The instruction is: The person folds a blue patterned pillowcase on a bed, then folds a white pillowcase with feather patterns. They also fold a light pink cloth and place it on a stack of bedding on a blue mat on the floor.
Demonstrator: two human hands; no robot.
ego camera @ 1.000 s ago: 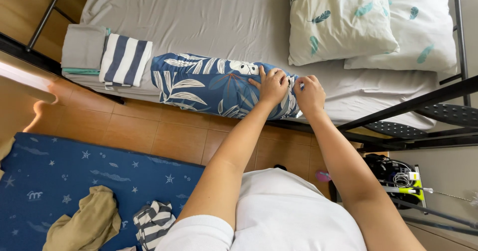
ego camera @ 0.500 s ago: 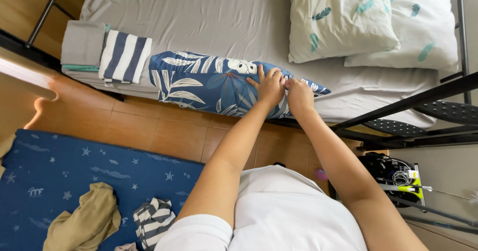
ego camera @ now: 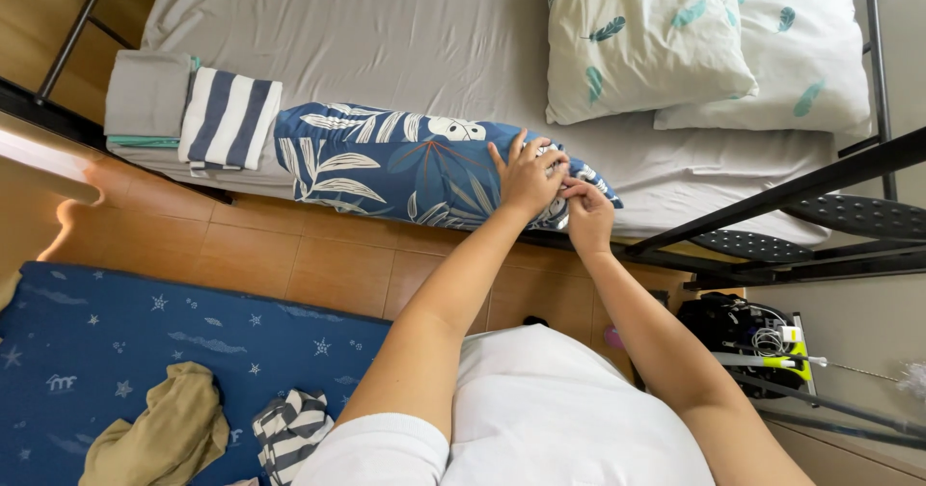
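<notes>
Single head view, looking steeply down from above the person's chest, fairly close; bed [ego camera: 386, 33] edge beyond both outstretched hands, floor mat [ego camera: 116, 351] at lower left.

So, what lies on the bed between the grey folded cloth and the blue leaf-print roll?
In the head view, a folded blue-and-white striped cloth lies between the grey folded cloth and the blue leaf-print roll, at the mattress edge.

Blue leaf-print cloth [ego camera: 386, 163]: right end under your hands, can't see its edge.
Right hand [ego camera: 588, 218]: fingertips tucked in fabric, grip unclear.
Pillows [ego camera: 646, 38]: cut off at top edge.
Olive garment [ego camera: 159, 438]: cropped at bottom.
Bed [ego camera: 386, 33]: far side out of frame.
</notes>
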